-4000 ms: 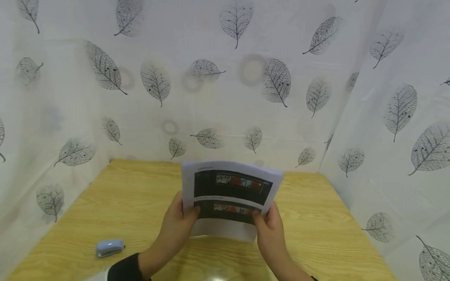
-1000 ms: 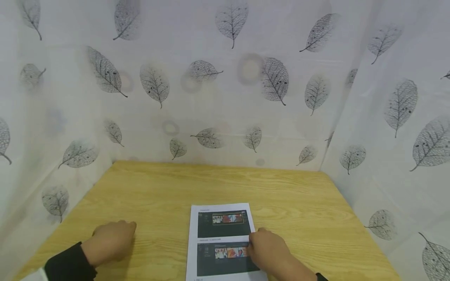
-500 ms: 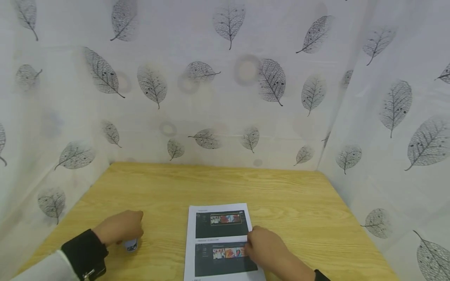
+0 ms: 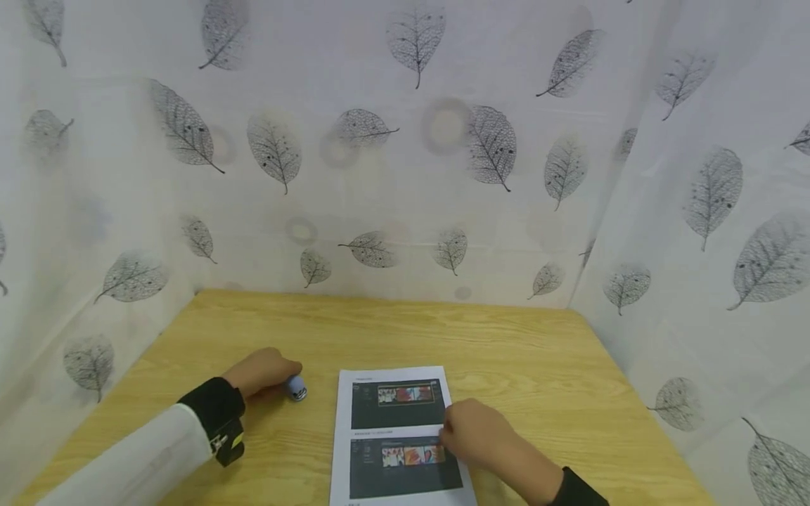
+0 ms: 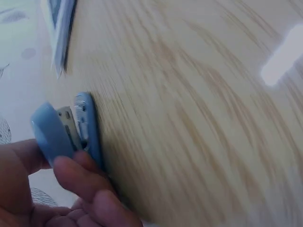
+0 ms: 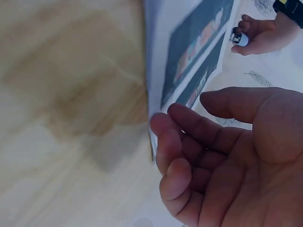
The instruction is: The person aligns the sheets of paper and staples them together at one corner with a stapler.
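In the head view, my left hand grips a small light-blue stapler just above or on the table, left of the paper. The left wrist view shows the thumb and fingers around the stapler, its top and base spread apart and its nose pointing toward the paper stack. A stack of printed sheets lies on the table, bearing dark screenshots. At its right edge is my right hand. Loosely curled fingers touch or nearly touch that edge in the right wrist view, and the thumb stands apart from them.
A wood-grain table spreads under everything. Pale curtains with a leaf print close off the back and both sides. The left wrist carries a black band with a small device on it.
Both hands held the sheets raised; the stack now lies on the table. My left hand has taken up the stapler and carried it right toward the stack. The right hand has barely moved lately.
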Available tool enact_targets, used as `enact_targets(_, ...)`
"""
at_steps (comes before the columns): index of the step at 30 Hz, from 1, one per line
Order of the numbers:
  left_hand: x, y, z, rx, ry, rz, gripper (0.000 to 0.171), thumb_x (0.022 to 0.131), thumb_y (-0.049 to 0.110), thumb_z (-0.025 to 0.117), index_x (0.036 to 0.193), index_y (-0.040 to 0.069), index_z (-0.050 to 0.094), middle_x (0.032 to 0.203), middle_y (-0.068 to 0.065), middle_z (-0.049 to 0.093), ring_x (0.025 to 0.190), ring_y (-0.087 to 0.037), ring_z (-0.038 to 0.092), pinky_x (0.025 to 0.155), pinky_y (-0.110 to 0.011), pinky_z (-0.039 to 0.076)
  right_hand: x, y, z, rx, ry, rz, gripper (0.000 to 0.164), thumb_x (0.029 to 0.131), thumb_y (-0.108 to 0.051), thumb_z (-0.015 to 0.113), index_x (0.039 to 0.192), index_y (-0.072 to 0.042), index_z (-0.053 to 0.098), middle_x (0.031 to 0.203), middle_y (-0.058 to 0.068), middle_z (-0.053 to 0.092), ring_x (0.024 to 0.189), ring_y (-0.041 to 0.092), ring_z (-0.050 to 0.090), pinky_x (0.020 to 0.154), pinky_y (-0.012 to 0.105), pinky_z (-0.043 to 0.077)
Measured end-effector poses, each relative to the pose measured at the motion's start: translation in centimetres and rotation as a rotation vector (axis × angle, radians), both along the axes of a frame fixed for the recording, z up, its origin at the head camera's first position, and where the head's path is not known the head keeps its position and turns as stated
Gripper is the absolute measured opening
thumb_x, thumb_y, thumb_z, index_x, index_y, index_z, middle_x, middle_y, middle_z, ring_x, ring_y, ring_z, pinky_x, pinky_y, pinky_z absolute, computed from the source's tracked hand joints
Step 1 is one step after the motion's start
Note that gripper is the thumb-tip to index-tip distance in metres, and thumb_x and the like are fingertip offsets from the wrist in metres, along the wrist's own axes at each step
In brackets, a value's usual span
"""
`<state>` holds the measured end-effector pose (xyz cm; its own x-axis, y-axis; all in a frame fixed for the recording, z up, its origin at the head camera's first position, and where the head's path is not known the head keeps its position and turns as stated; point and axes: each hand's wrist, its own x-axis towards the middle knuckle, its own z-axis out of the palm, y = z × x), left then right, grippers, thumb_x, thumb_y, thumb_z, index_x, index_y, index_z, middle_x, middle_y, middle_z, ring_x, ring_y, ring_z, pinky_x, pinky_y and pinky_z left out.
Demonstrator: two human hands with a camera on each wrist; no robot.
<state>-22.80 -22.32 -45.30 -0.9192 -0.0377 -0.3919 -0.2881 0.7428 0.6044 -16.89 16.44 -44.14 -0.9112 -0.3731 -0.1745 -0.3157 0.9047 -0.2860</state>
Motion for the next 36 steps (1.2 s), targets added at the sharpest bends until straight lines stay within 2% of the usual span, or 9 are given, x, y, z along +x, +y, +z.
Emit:
enact_targets(6,-0.2,0.2,-0.3,0.229,-0.073,0.100,0.046,0.104,0.041,0.052,0.093,0.001,0.071,0.068,-0.001,0.066,0.054,-0.008,0.056,0.051,-0.022,0.043,-1.5,-1.4,1.0,0.071,-0.046,-0.005,0.024,0.091,-0.028,0.070,0.073,-0.013,0.068,0.067,-0.003,0.059,0.059,0.015,0.052,0.055,0.035,0.045)
enact_targets(11,0.1,0.1,-0.2,0.238,-0.092,0.108,0.063,0.107,0.055,0.041,0.102,-0.002,0.068,0.076,-0.004,0.072,0.057,-0.012,0.062,0.054,-0.025,0.045,-3.7,-4.6,3.0,0.082,-0.006,0.037,0.024,0.091,-0.031,0.071,0.076,-0.012,0.069,0.070,-0.002,0.061,0.061,0.015,0.052,0.056,0.035,0.045)
enact_targets(15,0.5,0.3,0.0,0.236,-0.093,0.085,0.077,0.106,0.063,0.032,0.108,-0.006,0.064,0.075,-0.006,0.071,0.057,-0.014,0.064,0.052,-0.026,0.045,-6.2,-7.8,4.1,-0.013,-0.005,0.112,0.026,0.095,-0.033,0.068,0.105,-0.009,0.074,0.095,0.003,0.072,0.084,0.020,0.066,0.075,0.040,0.055)
enact_targets(17,0.7,0.5,0.0,0.247,-0.074,0.083,0.078,0.105,0.065,0.030,0.106,-0.006,0.063,0.070,-0.006,0.068,0.054,-0.015,0.062,0.050,-0.026,0.045,-7.5,-9.2,3.8,-0.067,0.009,0.179,0.032,0.097,-0.031,0.066,0.119,-0.007,0.071,0.112,0.008,0.072,0.101,0.025,0.068,0.088,0.042,0.055)
enact_targets(20,1.1,1.1,-0.2,0.160,0.039,0.025,0.077,0.107,0.062,0.027,0.084,-0.002,0.062,0.056,-0.003,0.057,0.046,-0.014,0.053,0.047,-0.026,0.041,-9.2,-10.8,2.2,-0.094,0.060,0.252,0.041,0.100,-0.029,0.063,0.134,-0.005,0.064,0.129,0.013,0.066,0.118,0.029,0.064,0.100,0.043,0.052)
enact_targets(23,1.8,2.2,-0.3,-0.025,0.222,-0.029,0.072,0.109,0.057,0.029,0.065,0.006,0.055,0.057,0.000,0.048,0.048,-0.015,0.044,0.049,-0.028,0.038,-10.2,-11.9,0.1,-0.078,0.113,0.253,0.039,0.102,-0.026,0.059,0.135,-0.006,0.063,0.132,0.014,0.064,0.120,0.031,0.062,0.101,0.045,0.052)
enact_targets(27,3.3,4.5,-0.3,-0.179,0.383,-0.048,0.050,0.107,0.046,0.047,0.075,0.009,0.056,0.063,-0.002,0.052,0.053,-0.016,0.048,0.049,-0.030,0.037,-10.4,-12.9,-2.0,0.001,0.193,0.248,0.034,0.099,-0.028,0.061,0.128,-0.011,0.069,0.121,0.011,0.067,0.111,0.031,0.064,0.091,0.045,0.055)
enact_targets(31,4.6,6.8,-0.4,-0.177,0.373,-0.113,0.034,0.098,0.035,0.066,0.074,0.011,0.057,0.062,0.000,0.052,0.052,-0.015,0.049,0.047,-0.028,0.035,-9.9,-13.5,-2.6,0.085,0.270,0.248,0.025,0.094,-0.029,0.069,0.115,-0.016,0.074,0.110,0.006,0.065,0.100,0.026,0.061,0.080,0.040,0.054)
enact_targets(36,5.1,8.2,-1.1,-0.058,0.258,-0.147,0.032,0.093,0.027,0.071,0.072,0.011,0.053,0.061,0.001,0.048,0.050,-0.013,0.043,0.046,-0.027,0.030,-9.5,-14.0,-3.3,0.084,0.330,0.222,0.020,0.094,-0.024,0.066,0.111,-0.018,0.075,0.111,0.005,0.064,0.096,0.024,0.057,0.076,0.039,0.052)
